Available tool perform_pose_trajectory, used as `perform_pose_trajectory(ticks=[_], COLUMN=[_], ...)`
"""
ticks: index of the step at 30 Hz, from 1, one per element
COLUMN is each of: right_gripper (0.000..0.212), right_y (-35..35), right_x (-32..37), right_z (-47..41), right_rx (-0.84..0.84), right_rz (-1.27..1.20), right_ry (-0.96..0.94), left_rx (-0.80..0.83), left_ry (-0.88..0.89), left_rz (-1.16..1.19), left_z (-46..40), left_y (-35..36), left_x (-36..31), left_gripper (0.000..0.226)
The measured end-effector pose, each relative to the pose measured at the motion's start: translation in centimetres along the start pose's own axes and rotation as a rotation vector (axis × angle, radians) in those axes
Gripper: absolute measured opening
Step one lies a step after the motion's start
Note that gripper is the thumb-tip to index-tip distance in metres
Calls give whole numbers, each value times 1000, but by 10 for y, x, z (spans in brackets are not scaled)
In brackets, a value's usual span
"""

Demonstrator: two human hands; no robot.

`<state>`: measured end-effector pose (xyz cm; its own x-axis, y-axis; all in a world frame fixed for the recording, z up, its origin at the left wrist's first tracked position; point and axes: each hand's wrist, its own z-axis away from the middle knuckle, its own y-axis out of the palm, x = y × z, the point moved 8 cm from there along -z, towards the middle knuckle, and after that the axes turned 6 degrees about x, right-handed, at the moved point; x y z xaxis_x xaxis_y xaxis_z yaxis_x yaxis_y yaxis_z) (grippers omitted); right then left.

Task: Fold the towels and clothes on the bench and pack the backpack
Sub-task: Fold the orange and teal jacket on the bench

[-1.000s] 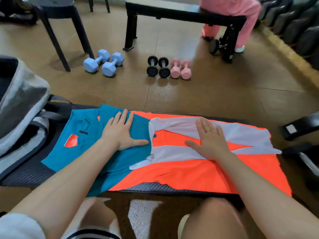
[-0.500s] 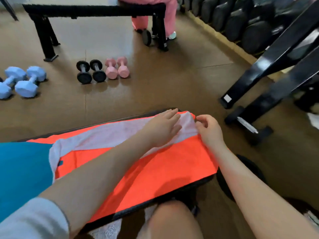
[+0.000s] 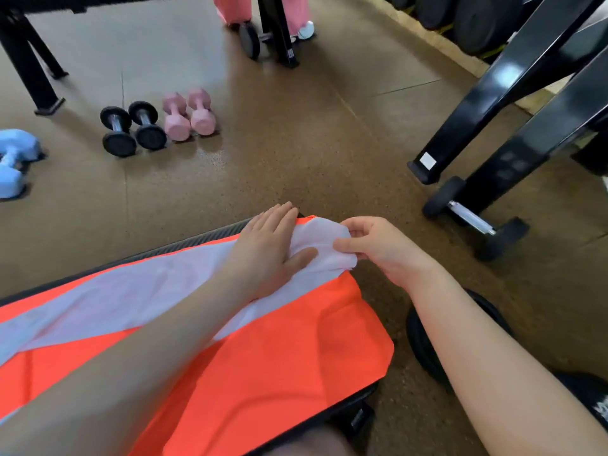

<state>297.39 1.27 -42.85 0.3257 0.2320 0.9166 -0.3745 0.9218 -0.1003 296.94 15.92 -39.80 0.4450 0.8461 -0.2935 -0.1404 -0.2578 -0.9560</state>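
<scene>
A: Change since half a second ago: right hand [image 3: 378,246], then just at the end of the white cloth [image 3: 138,291], now has that end bunched and lifted in its pinch; left hand [image 3: 269,255] as before

B: Hands, present state?

A: Left hand: fingers straight, flat on the white cloth, pressing it down. Right hand: thumb and fingers curled, pinching the cloth's end

B: Garments, location?

A: White cloth: a long band lying on the orange garment [image 3: 279,366]. Orange garment: spread over the worktop [image 3: 197,236], its corner hanging past the near right edge

B: Floor items?

A: Black dumbbells [image 3: 133,128], one pair; pink dumbbells [image 3: 189,115], one pair, just beside them; blue dumbbell [image 3: 14,162], at the left edge; black frame [image 3: 513,103], at right; a second bench's black legs [image 3: 29,60], top left
</scene>
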Motion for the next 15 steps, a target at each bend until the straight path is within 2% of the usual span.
perform_pose_trajectory(ticks=[3,4,5,8,11,15], right_gripper=[23,32,41,42,39,25], right_y=[-13,-11,-1,32,31,19], right_x=[13,24,35,55,62,50], right_z=[-12,-16,-20,-27,-34,-40], right_rx=[-144,-142,-69,213,234,218], right_rz=[203,233,257,455,730,992], right_ry=[-102,-196,-285,-382,-428,-345], left_rx=[-129,-167,-196,-226,-232,-223], left_ry=[36,36,34,17,0,1], left_rz=[122,155,164,136,130,103], left_z=[2,4,5,8,8,6], left_y=[-7,-10,-11,-11,-12,-10], left_x=[2,4,6,8,7,8], left_gripper=[56,48,42,39,41,39])
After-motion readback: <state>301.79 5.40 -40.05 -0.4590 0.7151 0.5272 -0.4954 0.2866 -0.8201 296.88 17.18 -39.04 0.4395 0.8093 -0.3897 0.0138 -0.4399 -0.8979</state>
